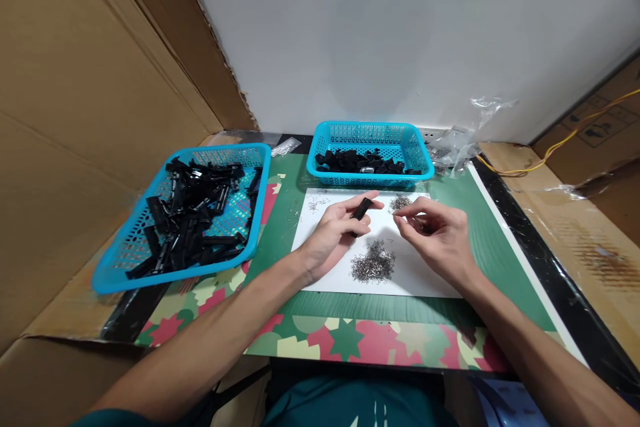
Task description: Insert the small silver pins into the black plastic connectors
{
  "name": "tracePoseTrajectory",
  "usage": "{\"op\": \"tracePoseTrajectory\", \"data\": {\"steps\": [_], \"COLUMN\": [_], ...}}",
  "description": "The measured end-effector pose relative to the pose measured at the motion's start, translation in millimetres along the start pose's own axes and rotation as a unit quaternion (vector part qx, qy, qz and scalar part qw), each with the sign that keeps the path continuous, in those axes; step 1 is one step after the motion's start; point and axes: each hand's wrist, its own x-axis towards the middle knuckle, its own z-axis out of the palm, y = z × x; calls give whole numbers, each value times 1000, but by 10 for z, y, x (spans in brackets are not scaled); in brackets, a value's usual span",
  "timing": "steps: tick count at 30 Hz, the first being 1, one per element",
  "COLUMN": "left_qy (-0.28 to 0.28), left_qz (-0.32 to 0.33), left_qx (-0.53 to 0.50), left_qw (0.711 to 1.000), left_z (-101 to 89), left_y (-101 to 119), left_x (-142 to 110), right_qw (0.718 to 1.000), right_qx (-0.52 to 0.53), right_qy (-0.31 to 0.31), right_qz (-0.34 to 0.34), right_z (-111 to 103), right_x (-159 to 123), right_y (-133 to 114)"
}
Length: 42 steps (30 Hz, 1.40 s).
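My left hand point(336, 230) is closed around a small black plastic part point(362, 209), an oblong piece held at a slant between thumb and fingers. To the right of it, my right hand point(435, 233) has its thumb and index finger pinched together; whatever may be between the tips is too small to name. A heap of tiny bent metal pieces point(373, 263), like little springs or clips, lies on the white sheet point(320, 273) below and between both hands. A smaller pile of the same metal pieces point(400, 203) sits just beyond my right fingertips.
At the left stands a blue basket point(116, 275) full of long black plastic parts point(187, 227). Another blue basket point(370, 179) at the back holds smaller black parts point(350, 161). Clear plastic bags point(454, 147) lie by the wall, near a yellow cable point(545, 159). Cardboard point(100, 80) walls the left side.
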Motion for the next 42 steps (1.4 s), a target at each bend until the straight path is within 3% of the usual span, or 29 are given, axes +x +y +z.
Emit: {"op": "tracePoseTrajectory", "data": {"steps": [8, 14, 19, 23, 26, 29, 35, 42], "left_qy": [35, 22, 42, -8, -66, -79, -82, -112], "left_qz": [28, 46, 74, 98, 108, 120, 142, 153], "left_qx": [33, 186, 227, 276, 320, 383, 503, 529], "left_qw": [998, 981, 970, 956, 939, 912, 849, 827], "left_z": [-44, -69, -58, -35, -13, -9, -54, -55], "left_y": [36, 2, -12, -32, -28, -26, -60, -107], "left_x": [61, 53, 54, 41, 15, -4, -4, -3], "right_qw": [1000, 999, 997, 996, 995, 994, 966, 962], "right_qx": [6, -35, -68, -86, -90, -71, -69, -124], "right_qy": [6, 10, -10, -29, -31, -53, -191, -187], "right_qz": [3, -21, -32, -14, 11, 70, 160, 158], "right_z": [-5, -16, -12, -1, -15, -76, -270, -246], "right_x": [7, 13, 13, 24, 52, 103, 200, 206], "right_y": [17, 3, 15, 56, 87, 96, 107, 152]}}
